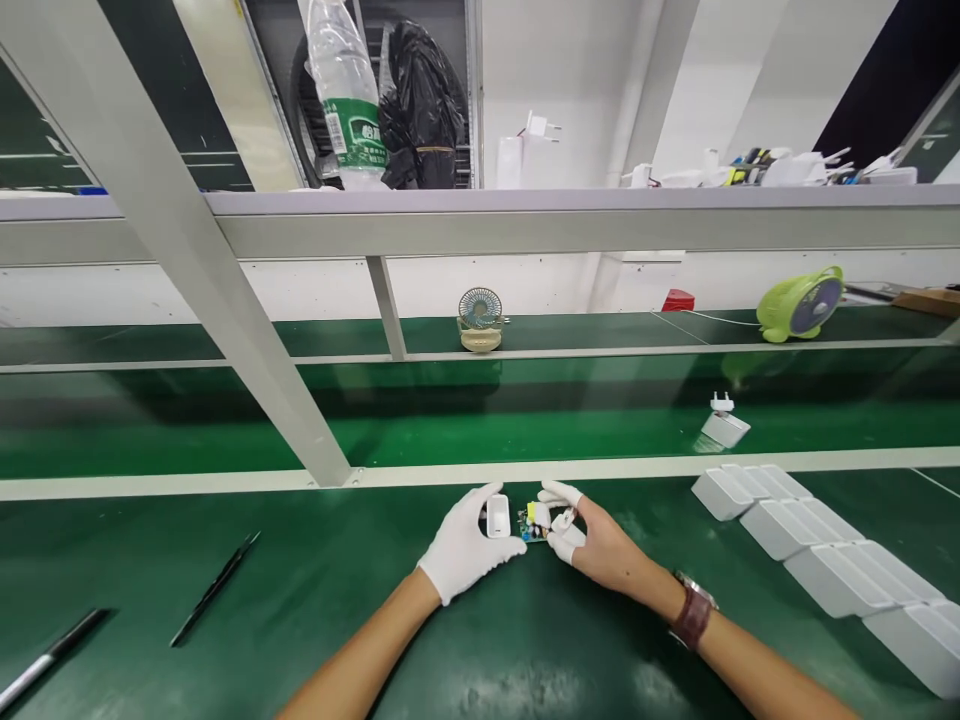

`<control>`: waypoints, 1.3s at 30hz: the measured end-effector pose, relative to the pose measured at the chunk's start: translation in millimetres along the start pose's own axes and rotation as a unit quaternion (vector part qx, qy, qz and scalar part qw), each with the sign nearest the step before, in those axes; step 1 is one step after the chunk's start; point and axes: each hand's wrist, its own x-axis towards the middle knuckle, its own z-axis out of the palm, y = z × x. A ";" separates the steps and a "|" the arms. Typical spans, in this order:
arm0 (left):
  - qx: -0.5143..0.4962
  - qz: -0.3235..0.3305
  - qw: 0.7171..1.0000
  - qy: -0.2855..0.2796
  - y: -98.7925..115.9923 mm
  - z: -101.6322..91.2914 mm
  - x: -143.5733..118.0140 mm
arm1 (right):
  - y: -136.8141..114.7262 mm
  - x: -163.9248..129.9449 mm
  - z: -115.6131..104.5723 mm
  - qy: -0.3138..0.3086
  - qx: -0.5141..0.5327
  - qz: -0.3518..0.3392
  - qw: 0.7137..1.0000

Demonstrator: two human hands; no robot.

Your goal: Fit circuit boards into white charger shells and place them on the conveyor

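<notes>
Low on the green worktop (315,600), the gloved left hand (465,545) has its grip clamped on a white charger shell (498,516), while the right hand (592,540) pinches a small circuit board (535,522) just beside it. Finished white chargers (817,560) line up to the right, tweezers (214,588) lie to the left. Farther back stand two small fans (480,320) and, on the shelf, a bottle (346,90) whose green label is too small to read.
</notes>
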 end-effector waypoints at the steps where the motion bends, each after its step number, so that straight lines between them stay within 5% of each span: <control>1: 0.000 -0.001 1.000 0.000 0.5 0.3 -0.1 | -4.5 -10.0 -1.5 -0.023 0.002 0.006 1.000; 5: -0.003 -0.009 1.000 0.003 7.1 -0.2 -2.2 | -11.6 -29.3 -8.9 -0.093 -0.038 0.009 0.995; 19: 0.033 -0.006 0.999 -0.011 20.4 -2.1 -12.7 | -7.3 -32.2 -2.1 -0.037 -0.061 -0.005 0.997; 32: 0.157 0.165 0.973 0.032 4.6 10.3 -33.6 | -35.1 -47.5 -15.9 0.030 -0.015 -0.112 0.993; 39: 0.158 0.219 0.963 0.008 10.2 10.6 -39.0 | -52.5 -56.3 -15.6 -0.004 -0.086 -0.217 0.972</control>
